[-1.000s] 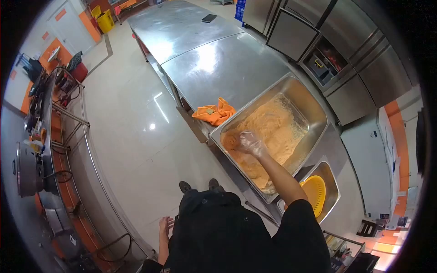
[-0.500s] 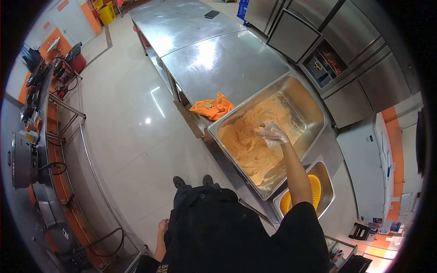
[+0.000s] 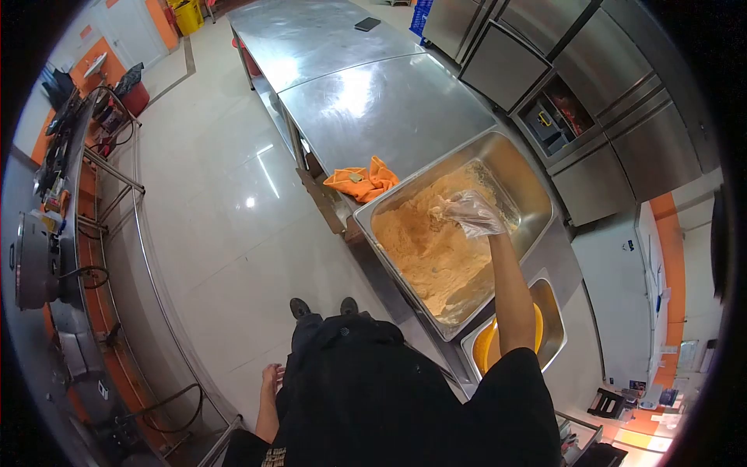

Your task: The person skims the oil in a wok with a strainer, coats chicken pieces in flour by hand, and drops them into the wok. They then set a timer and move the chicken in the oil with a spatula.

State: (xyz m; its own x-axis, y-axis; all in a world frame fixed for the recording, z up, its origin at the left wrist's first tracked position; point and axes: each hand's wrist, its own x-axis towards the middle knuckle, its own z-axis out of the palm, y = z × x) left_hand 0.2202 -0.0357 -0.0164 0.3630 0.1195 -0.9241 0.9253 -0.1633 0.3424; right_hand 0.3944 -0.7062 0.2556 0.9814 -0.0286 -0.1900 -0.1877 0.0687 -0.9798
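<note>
A large metal tub [image 3: 538, 204] holds an orange-tan powdery mixture [image 3: 424, 249]. Inside it, at the upper right part of the mixture, is my right hand [image 3: 473, 213] in a clear plastic glove. Its fingertips touch the mixture, and whether they grip any of it cannot be made out. My left hand [image 3: 272, 376] hangs bare beside my body, over the floor, with nothing visible in it and its fingers loosely apart. An orange cloth [image 3: 363, 180] lies crumpled at the tub's upper left corner, with a small object on it.
The tub stands on a steel table [image 3: 389, 117] with a dark phone [image 3: 367, 24] at its far end. Nearer me a smaller metal pan [image 3: 554, 315] holds a yellow basket [image 3: 486, 346]. Steel cabinets [image 3: 599, 70] line the right; a large pot [image 3: 37, 261] stands left.
My right hand has moved slightly up and to the right within the tub. My left hand has shifted a little up and to the left, its fingers more visible.
</note>
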